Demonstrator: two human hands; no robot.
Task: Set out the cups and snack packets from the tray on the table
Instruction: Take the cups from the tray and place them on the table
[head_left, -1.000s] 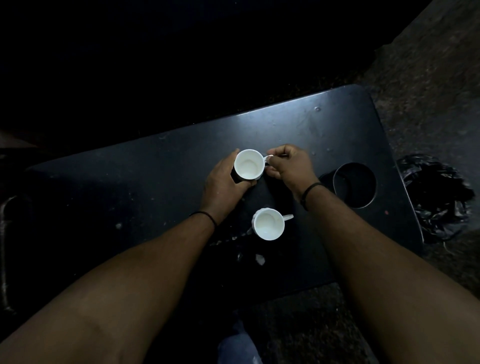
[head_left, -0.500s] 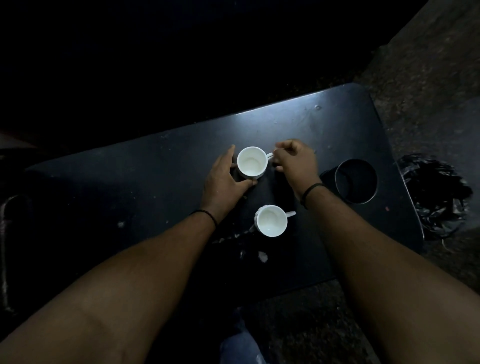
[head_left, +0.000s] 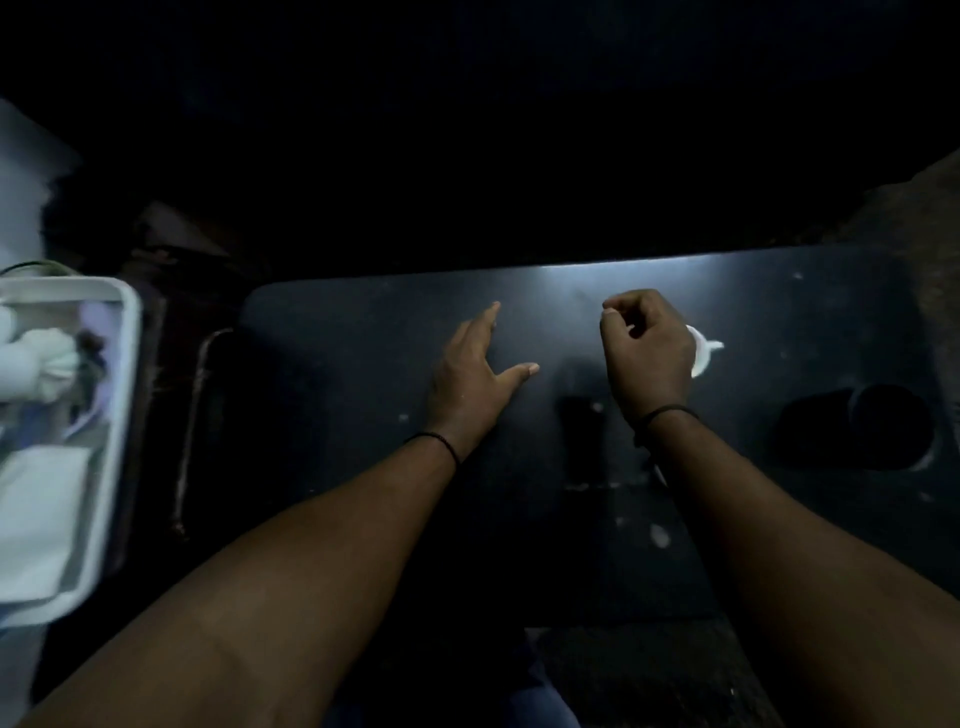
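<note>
A black table (head_left: 353, 353) fills the middle of the dim view. My left hand (head_left: 472, 379) hovers flat over it with fingers spread and nothing in it. My right hand (head_left: 649, 358) is curled loosely, thumb against forefinger, holding nothing I can see. A white cup (head_left: 702, 353) stands on the table just behind that hand; only its rim and handle show. The second cup is hidden under my right forearm. At the far left lies a white tray (head_left: 117, 415) with blurred white packets and other items inside.
A round cup-holder hole (head_left: 888, 426) is sunk in the table at the right. A thin metal handle or rail (head_left: 195, 415) runs between the tray and the table's left end. Beyond the table's far edge everything is dark.
My view has swung left, bringing the tray in. Both hands have come off the far cup; my left hand is now spread flat, left of where the cup stands.
</note>
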